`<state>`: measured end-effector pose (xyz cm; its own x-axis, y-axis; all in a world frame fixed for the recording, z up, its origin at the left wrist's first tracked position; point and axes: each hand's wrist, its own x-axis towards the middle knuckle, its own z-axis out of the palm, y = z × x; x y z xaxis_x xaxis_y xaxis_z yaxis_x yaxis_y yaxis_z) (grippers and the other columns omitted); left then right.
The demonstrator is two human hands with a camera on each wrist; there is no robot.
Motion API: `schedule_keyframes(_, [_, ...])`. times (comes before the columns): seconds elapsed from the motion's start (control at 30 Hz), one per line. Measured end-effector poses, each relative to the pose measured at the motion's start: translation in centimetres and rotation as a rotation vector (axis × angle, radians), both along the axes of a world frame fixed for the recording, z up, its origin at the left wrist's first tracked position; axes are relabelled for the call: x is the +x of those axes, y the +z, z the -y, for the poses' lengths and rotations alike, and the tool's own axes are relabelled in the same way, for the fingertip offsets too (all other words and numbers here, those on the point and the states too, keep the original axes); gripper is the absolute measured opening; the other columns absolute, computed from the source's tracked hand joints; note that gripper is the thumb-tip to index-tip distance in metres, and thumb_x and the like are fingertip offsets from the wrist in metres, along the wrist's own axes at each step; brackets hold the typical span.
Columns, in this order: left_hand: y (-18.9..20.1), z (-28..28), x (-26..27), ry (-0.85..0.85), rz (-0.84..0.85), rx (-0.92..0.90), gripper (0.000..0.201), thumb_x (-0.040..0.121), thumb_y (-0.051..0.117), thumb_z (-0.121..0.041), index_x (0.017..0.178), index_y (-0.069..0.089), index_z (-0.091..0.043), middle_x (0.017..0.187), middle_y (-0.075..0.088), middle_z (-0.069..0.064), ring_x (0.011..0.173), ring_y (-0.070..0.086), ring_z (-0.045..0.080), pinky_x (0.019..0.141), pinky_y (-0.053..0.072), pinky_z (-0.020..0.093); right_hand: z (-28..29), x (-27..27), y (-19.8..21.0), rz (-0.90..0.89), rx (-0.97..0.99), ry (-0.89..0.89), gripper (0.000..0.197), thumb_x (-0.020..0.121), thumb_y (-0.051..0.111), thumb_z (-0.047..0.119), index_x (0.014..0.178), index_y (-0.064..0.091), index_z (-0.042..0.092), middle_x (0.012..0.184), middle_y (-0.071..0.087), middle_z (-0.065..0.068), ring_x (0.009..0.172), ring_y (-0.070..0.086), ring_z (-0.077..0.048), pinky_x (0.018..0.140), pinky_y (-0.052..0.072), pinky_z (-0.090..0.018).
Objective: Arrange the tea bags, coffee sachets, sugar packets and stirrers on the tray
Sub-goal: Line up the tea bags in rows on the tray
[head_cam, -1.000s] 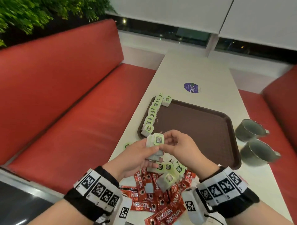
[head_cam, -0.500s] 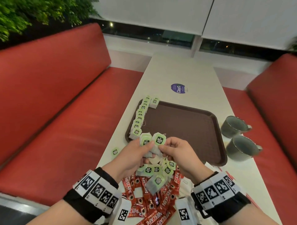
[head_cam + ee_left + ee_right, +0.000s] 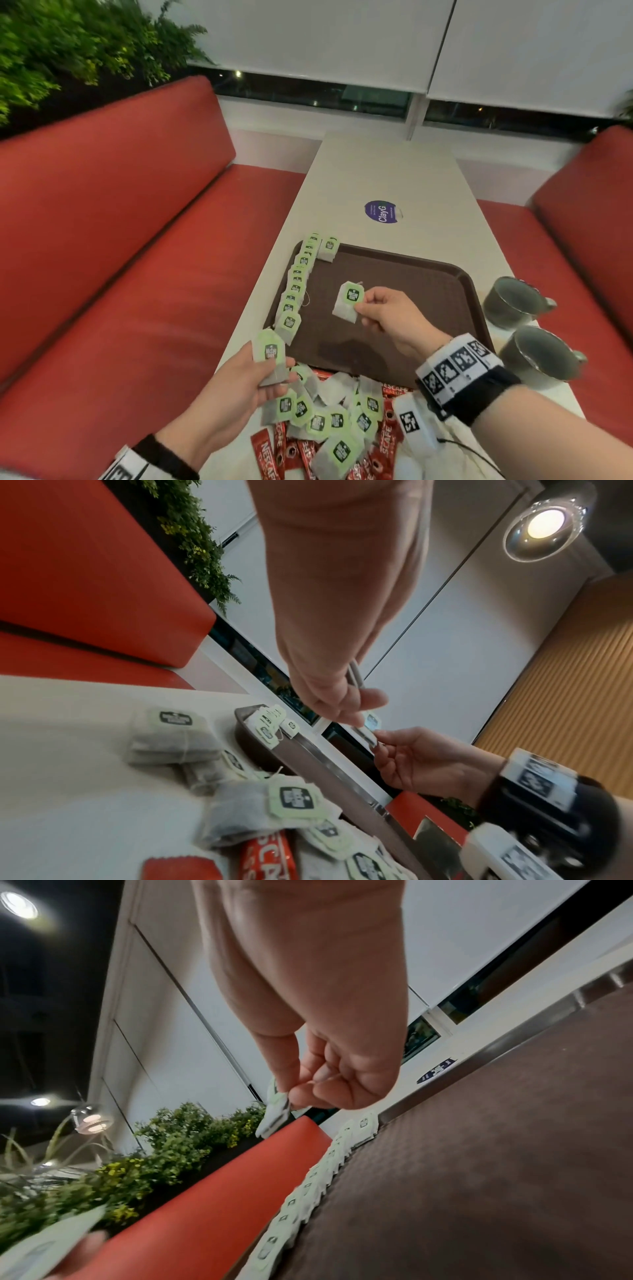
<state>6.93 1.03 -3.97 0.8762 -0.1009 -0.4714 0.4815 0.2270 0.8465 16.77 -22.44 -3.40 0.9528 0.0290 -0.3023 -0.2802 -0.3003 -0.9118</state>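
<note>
table [image 3: 428, 192]: long, pale, between two red benches; round purple sticker past the tray
tray [image 3: 404, 274]: brown, mid-table, mostly bare floor
mugs [image 3: 517, 301]: two grey ones on the table, just right of the tray
row of tea bags [image 3: 297, 291]: overlapping line along the tray's left rim, near corner to far corner; one more bag leans at the far end
loose pile [image 3: 329, 421]: tea bags heaped over red coffee sachets on the table, against the tray's near edge
left hand [image 3: 236, 387]: fingers and thumb clamped on one tea bag [image 3: 270, 356], held above the table near the tray's near-left corner
right hand [image 3: 387, 318]: over the tray centre, thumb and forefinger pinching second tea bag [image 3: 349, 301] by its green tag; bag probably hangs clear of the tray, hard to confirm
</note>
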Motion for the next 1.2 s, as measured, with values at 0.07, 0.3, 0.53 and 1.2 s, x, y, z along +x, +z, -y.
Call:
schedule_keyframes(0.07, [-0.2, -0.4, -0.1, 0.012, -0.002, 0.011, 0.023, 0.097, 0.042, 0.000, 0.113, 0.056, -0.012, 0.098, 0.067, 0.014, 0.080, 0.068, 0.023, 0.064, 0.052, 0.029, -0.1, 2.6, -0.5, -0.005, -0.030, -0.021, 0.021, 0.086, 0.065, 0.008, 0.068, 0.058, 0.015, 0.055, 0.057, -0.001, 0.048, 0.045, -0.009, 0.046, 0.035, -0.020])
schedule_keyframes(0.3, [-0.9, -1.6, 0.8, 0.103, 0.014, 0.036, 0.025, 0.095, 0.043, 0.005, 0.109, 0.057, -0.012, 0.096, 0.067, 0.019, 0.078, 0.066, 0.029, 0.058, 0.052, 0.030, -0.8, 10.1, -3.3, -0.085, -0.100, -0.092, 0.023, 0.083, 0.064, 0.003, 0.066, 0.053, 0.014, 0.067, 0.061, -0.010, 0.052, 0.051, -0.013, 0.044, 0.036, -0.021])
schedule_keyframes(0.53, [-1.8, -2.4, 0.9, 0.172, 0.001, 0.000, 0.029, 0.093, 0.044, 0.010, 0.101, 0.058, -0.015, 0.084, 0.069, 0.020, 0.074, 0.067, 0.033, 0.045, 0.052, 0.025, -1.3, 14.6, -5.0, -0.192, -0.096, -0.172, 0.021, 0.087, 0.061, 0.000, 0.071, 0.053, 0.012, 0.070, 0.061, -0.010, 0.054, 0.052, -0.014, 0.046, 0.036, -0.023])
schedule_keyframes(1.2, [-2.5, -4.3, 1.1, 0.276, -0.021, -0.040, 0.034, 0.092, 0.045, 0.012, 0.105, 0.057, -0.017, 0.079, 0.069, 0.021, 0.069, 0.065, 0.032, 0.044, 0.053, 0.026, -5.6, 20.1, -6.2, -0.375, -0.336, -0.041, 0.021, 0.095, 0.053, 0.012, 0.076, 0.058, 0.004, 0.072, 0.064, -0.009, 0.059, 0.056, -0.017, 0.060, 0.049, -0.025])
